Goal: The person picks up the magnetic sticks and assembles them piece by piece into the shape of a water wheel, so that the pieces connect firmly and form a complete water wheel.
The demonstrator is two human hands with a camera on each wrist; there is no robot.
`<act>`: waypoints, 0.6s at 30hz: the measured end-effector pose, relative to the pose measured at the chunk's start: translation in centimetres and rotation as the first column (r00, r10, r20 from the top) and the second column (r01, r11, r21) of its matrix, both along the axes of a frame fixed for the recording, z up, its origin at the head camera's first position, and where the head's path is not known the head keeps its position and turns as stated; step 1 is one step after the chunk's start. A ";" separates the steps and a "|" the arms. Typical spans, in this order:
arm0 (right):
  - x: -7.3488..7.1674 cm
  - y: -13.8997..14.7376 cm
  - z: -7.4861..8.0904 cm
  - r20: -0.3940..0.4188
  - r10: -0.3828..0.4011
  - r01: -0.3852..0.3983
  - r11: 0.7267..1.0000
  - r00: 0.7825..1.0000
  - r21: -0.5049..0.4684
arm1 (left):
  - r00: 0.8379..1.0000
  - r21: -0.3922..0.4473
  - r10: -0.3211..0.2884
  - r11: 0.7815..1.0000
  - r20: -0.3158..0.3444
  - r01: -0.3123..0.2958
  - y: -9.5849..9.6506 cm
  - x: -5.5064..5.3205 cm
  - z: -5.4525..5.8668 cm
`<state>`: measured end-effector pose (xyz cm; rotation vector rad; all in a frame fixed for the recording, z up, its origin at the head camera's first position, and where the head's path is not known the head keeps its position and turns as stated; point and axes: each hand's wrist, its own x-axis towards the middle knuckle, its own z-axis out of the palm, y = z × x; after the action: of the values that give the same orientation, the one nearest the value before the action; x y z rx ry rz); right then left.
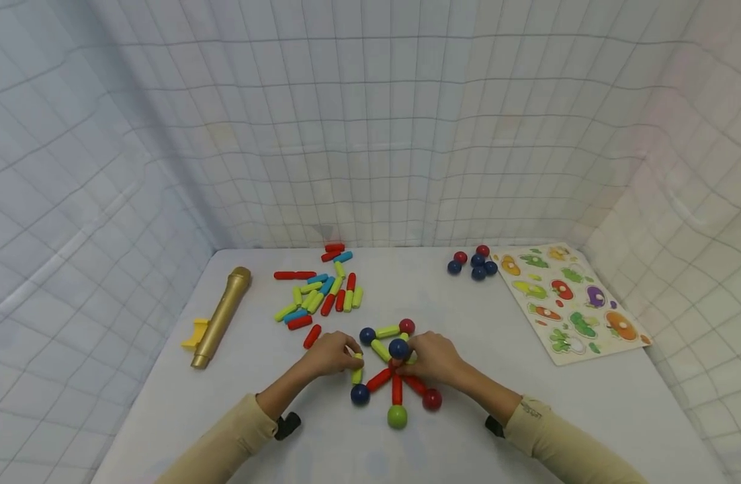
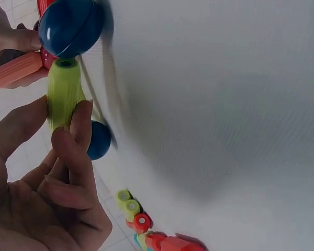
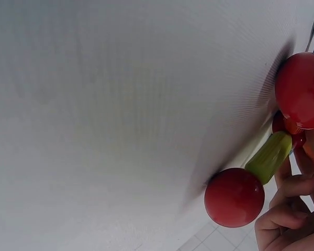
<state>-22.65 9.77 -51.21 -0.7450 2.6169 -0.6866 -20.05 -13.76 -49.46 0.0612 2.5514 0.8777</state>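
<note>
My left hand [image 1: 332, 354] pinches a yellow-green magnetic stick [image 2: 64, 94] between thumb and fingers. The stick's top end is right at a navy blue ball [image 2: 72, 27]. My right hand [image 1: 433, 357] grips the middle of a ball-and-stick figure, its fingers around the upright red stick [image 1: 396, 364] under a raised blue ball [image 1: 398, 348]. From that middle, red sticks [image 1: 397, 391] fan toward me to a blue ball [image 1: 360, 394], a green ball [image 1: 397, 417] and a red ball [image 1: 432, 399]. Behind, yellow-green sticks [image 1: 380, 349] reach another blue ball [image 1: 367, 336] and a red ball [image 1: 407, 326].
Loose red, blue and yellow-green sticks [image 1: 316, 300] lie at the back left. Several loose balls [image 1: 478, 260] sit at the back right, beside a vegetable puzzle board [image 1: 545, 323]. A gold toy microphone [image 1: 225, 316] and a yellow piece [image 1: 196, 333] lie at the left.
</note>
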 end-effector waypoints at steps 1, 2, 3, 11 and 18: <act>0.0 0.0 0.0 0.002 0.006 -0.006 1.000 1.000 0.000 | 1.000 -0.007 0.005 1.000 0.002 -0.005 0.1 -0.1 -0.1; 0.0 -0.1 0.0 0.004 0.014 -0.014 1.000 1.000 -0.004 | 1.000 -0.012 0.016 1.000 0.009 -0.016 0.2 -0.3 -0.2; 0.0 -0.1 0.1 0.006 0.019 -0.019 1.000 1.000 -0.007 | 0.999 -0.018 0.030 0.999 0.016 -0.030 0.2 -0.4 -0.2; 0.4 -0.4 0.4 -0.004 0.066 -0.066 0.998 0.998 0.024 | 0.992 -0.034 0.125 0.992 0.013 -0.125 0.8 -2.2 -1.0; -0.4 -0.2 0.5 -0.009 0.116 -0.116 0.992 0.993 0.041 | 0.994 0.041 0.099 0.994 -0.043 -0.097 1.6 -4.4 -1.3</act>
<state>-23.08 9.62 -50.66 -0.8834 2.5654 -0.5965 -24.41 -12.20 -50.80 -0.0331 2.5980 0.9732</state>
